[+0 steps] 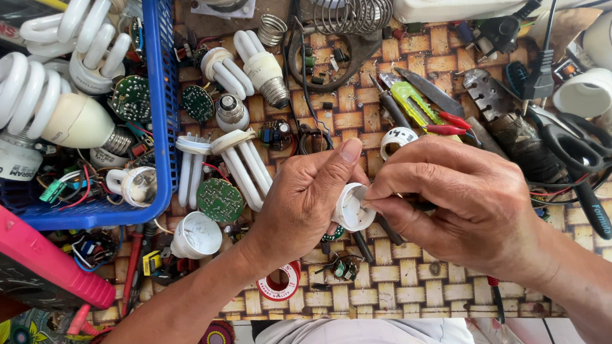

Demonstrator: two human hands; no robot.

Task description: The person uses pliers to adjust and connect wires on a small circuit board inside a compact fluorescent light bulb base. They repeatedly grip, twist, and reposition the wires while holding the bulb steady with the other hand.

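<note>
A: Holding what, exactly?

B: A small white lamp base (352, 209), round and cup-shaped. My left hand (305, 197) is wrapped round it from one side, thumb up along its top edge. My right hand (456, 206) closes on it from the other side, fingertips pinching its rim. It sits between both hands, above the woven-pattern table (414, 282).

A: Can you see inside the base?

B: No. My fingers cover most of it; only a curved white patch shows. Something dark pokes out below it, under my right hand, but I can't tell what it is.

A: What lies around the base?

B: Just left of it, a green round circuit board (220, 200) and a white tube lamp (245, 161) lying flat. Further left of the base, a blue basket (167, 110) full of spiral lamps, cut off by the frame's edge. Below the base, a red and white solder reel (279, 283), half hidden by my left wrist. Up and right of the base, black-handled scissors (577, 153). Above the base, a wire spring (348, 11) and a white power strip (457, 2), cut off at the top.

A: And lower left?

B: A pink-edged tool (37, 253), only partly in view; I can't make out what kind.
</note>
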